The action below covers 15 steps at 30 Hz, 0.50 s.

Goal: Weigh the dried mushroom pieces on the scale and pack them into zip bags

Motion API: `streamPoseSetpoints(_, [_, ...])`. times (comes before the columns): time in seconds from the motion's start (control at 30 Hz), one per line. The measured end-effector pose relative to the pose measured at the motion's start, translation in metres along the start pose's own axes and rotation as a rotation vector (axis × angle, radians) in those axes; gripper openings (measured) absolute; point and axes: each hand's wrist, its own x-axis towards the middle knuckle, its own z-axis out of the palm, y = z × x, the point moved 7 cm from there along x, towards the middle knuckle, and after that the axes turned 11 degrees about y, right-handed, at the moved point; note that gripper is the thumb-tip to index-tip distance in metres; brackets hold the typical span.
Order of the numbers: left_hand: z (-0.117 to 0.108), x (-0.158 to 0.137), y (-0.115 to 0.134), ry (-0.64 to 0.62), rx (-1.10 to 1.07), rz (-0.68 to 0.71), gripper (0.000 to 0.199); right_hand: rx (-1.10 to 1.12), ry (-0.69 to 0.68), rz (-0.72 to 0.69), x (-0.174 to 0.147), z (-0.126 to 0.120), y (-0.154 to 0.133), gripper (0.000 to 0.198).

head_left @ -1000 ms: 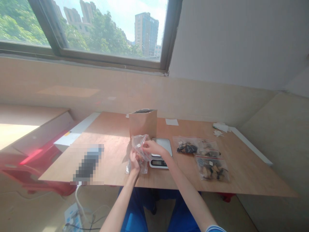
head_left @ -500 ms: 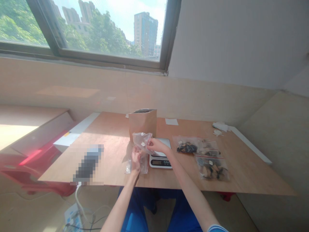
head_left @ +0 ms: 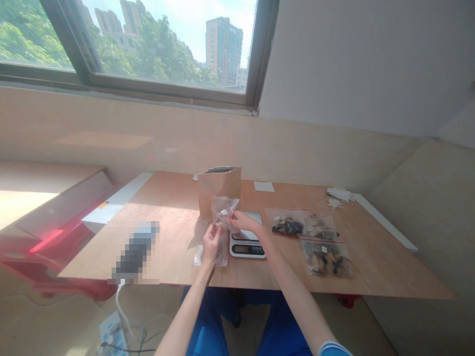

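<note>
Between my two hands is a clear zip bag (head_left: 224,207) with a small white label. My left hand (head_left: 211,238) pinches its lower left edge. At its right edge, along the red zip strip, my right hand (head_left: 239,221) grips the plastic. Underneath, more clear plastic bags (head_left: 221,254) lie on the table, partly covered by my left hand. Just right of them sits a white digital kitchen scale (head_left: 248,250), its metal plate partly hidden by my right hand. Behind the held bag stands a brown paper pouch (head_left: 219,188), open at the top.
Several zip bags with dark, dried-looking pieces (head_left: 325,259) lie right of the scale on the wooden table (head_left: 166,198). A blurred-out device (head_left: 135,252) with a white cable is at the left. Paper scraps (head_left: 264,186) lie near the wall.
The held bag has shifted slightly right and up and looks more crumpled. My left hand has moved a little right, closer to my right hand.
</note>
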Motion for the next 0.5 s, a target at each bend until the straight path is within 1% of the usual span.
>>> streamPoseSetpoints(0.07, [0.001,0.001,-0.003,-0.008,-0.006,-0.016,0.046,0.021,0.027,-0.033,0.001,-0.004,-0.003,0.021])
streamPoseSetpoints(0.17, [0.002,0.001,-0.003,-0.006,-0.011,-0.035,0.046,0.14,0.08,-0.074,0.001,-0.01,-0.006,0.015])
streamPoseSetpoints(0.27, [0.0,0.001,-0.004,0.014,0.002,-0.034,0.045,0.257,0.067,-0.076,0.001,-0.01,-0.005,0.012])
streamPoseSetpoints(0.33, [-0.002,0.003,-0.007,0.029,0.005,-0.041,0.045,0.274,0.055,-0.08,0.001,-0.008,-0.003,0.009])
streamPoseSetpoints(0.5, [-0.009,0.007,-0.013,0.083,0.016,-0.021,0.04,0.259,0.075,-0.128,0.002,-0.007,0.0,0.016])
